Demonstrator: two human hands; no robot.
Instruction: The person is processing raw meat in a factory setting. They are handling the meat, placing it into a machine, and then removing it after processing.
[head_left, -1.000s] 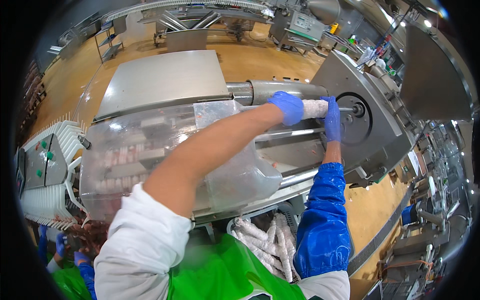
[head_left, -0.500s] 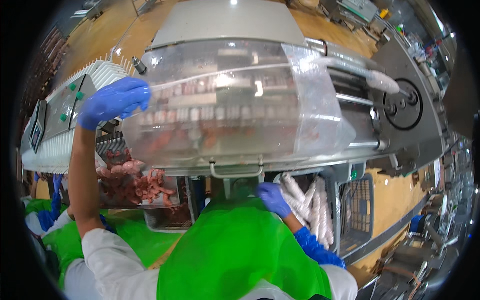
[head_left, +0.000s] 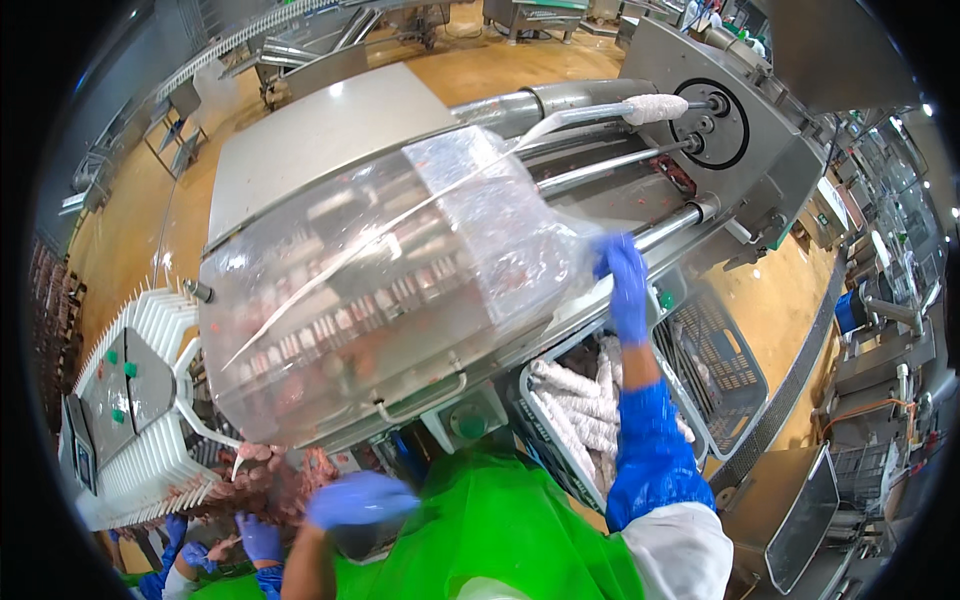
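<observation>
My right hand (head_left: 625, 285), in a blue glove, reaches over the machine's front edge with its fingers curled at the corner of a clear plastic sheet (head_left: 500, 240). My left hand (head_left: 362, 498), also gloved, is smeared by motion low in front of my green apron, and its fingers cannot be made out. A long white casing strand (head_left: 350, 252) lies slantwise over the clear cover (head_left: 310, 330) of a steel machine. It runs up to a metal tube (head_left: 590, 114) that carries a gathered white casing (head_left: 655, 108). Rows of pale and reddish pieces show blurred beneath the cover.
A crate (head_left: 560, 455) of white gathered casings stands below my right forearm, beside a grey crate (head_left: 720, 370). Raw meat (head_left: 290, 480) lies at the lower left, near a white-slatted conveyor (head_left: 150, 460). Another person's gloved hands (head_left: 260, 538) are beside it.
My left hand has let go of the strand's left end and dropped toward my apron. My right hand has risen from near the crate to the sheet's corner. The view has turned.
</observation>
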